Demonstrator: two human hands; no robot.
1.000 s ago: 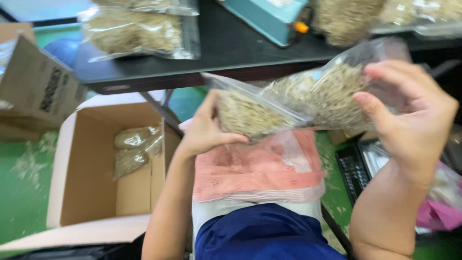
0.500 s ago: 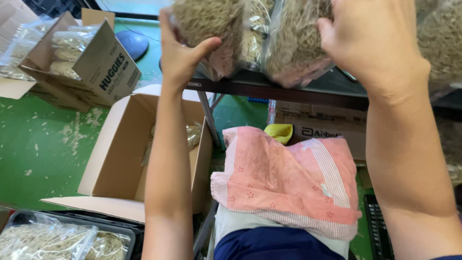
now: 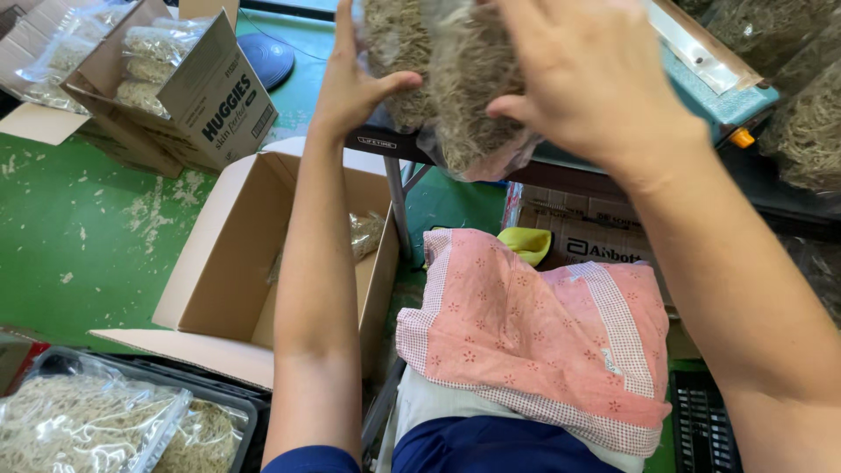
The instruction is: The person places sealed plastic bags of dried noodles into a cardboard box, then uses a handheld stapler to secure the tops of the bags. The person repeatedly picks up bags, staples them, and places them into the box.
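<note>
1. A clear plastic bag point(image 3: 455, 79) packed with pale, dry, stringy noodles is held up at the far centre of the scene, above the near edge of a dark table point(image 3: 561, 166).
2. The right hand point(image 3: 587, 74) lies spread over the bag's right and front side, fingers splayed and pressing on it, thumb at its lower edge.
3. The left hand point(image 3: 355, 83) grips the bag's left side, palm against it, thumb hooked across the front.
4. Just right of the bag, on the table, sits a teal device point(image 3: 714, 83) with a long metal bar; more filled bags point(image 3: 802, 123) lie at the far right.
5. Below the hands, a pink patterned cloth point(image 3: 543, 333) covers the person's lap.
6. To the left, on the green floor point(image 3: 79, 236), stands an open cardboard box point(image 3: 228, 263) with one noodle bag point(image 3: 366, 232) inside.
7. Farther left, a second box point(image 3: 210, 105) holds several bags.
8. At the near left corner, a black tray point(image 3: 223, 398) holds further noodle bags.
</note>
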